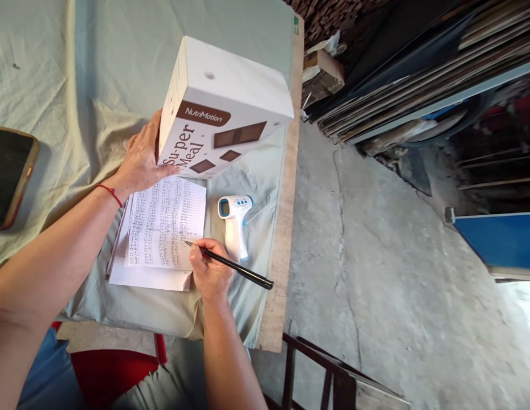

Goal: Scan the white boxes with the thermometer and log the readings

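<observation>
Right hand (pixel 209 272) pinches a black pen (pixel 231 265), fingers closed round it; tip points up-left and touches the handwritten sheet (pixel 164 222), long axis runs diagonally down-right past the hand toward the table edge (pixel 286 228). Left hand (pixel 139 162) lies flat, fingers spread, against the side of the white Super Meal box (pixel 222 108), which stands tilted at the top of the sheet. White infrared thermometer (pixel 234 219) lies just right of the paper, head toward the box. Writing too small to read; dark tablet (pixel 8 173) cut off at left edge; sheets under the top page mostly hidden
</observation>
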The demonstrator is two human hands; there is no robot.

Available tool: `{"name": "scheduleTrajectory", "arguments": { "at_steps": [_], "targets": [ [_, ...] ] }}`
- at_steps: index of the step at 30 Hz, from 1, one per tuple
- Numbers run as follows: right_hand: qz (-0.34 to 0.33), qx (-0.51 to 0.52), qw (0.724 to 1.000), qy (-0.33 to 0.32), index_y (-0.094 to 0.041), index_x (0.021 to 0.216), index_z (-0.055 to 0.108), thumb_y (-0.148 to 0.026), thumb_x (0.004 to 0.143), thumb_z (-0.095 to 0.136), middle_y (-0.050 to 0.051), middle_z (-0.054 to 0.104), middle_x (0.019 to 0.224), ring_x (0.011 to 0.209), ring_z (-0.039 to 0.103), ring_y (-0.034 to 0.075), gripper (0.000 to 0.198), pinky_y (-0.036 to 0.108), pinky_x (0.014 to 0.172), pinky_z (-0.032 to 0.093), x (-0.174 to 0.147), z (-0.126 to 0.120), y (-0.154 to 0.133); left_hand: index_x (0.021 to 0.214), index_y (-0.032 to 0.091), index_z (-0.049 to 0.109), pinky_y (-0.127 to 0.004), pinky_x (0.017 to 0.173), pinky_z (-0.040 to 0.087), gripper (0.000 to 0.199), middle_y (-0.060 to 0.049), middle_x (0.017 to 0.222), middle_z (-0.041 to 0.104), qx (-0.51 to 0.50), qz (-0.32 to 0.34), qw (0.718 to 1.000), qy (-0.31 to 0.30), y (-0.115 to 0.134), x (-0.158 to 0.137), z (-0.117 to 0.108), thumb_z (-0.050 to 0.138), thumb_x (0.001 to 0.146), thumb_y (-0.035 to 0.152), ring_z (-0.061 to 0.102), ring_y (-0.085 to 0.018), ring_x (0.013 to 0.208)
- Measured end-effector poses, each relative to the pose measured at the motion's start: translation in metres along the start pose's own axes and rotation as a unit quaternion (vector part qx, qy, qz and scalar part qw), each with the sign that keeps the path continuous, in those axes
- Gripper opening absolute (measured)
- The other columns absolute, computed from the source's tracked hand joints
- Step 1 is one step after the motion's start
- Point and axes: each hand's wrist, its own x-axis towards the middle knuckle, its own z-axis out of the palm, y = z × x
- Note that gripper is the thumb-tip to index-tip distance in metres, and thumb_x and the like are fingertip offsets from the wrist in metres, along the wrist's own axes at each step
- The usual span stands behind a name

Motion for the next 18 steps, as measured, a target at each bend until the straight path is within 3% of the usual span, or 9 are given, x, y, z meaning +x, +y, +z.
{"name": "scheduleTrajectory", "arguments": {
  "at_steps": [11, 18],
  "targets": [
    [0.007, -0.007, 1.0, 0.0, -0.023, 0.073, 0.061, -0.031, 0.084, 0.056, -0.003, 0.063, 0.06, 0.05, 0.057, 0.011, 0.015, 0.024, 0.051, 0.05, -0.001, -0.001, 0.002, 0.146, 0.038, 0.035, -0.071, 0.117, 0.032, 0.094, -0.005, 0.142, 0.055, 0.042, 0.022, 0.999, 0.011, 0.014, -0.001, -0.003, 0.085, 0.067, 0.039, 0.048, -0.041, 0.137],
    [-0.001, 0.011, 1.0, 0.018, -0.022, 0.075, 0.061, -0.028, 0.084, 0.058, -0.005, 0.062, 0.058, 0.048, 0.056, 0.011, 0.012, 0.024, 0.049, 0.049, -0.001, -0.001, 0.003, 0.144, 0.039, 0.038, -0.072, 0.118, 0.029, 0.091, -0.005, 0.142, 0.055, 0.019, 0.016, 1.0, 0.004, 0.013, -0.001, -0.004, 0.086, 0.067, 0.042, 0.046, -0.042, 0.139]
  ]
}}
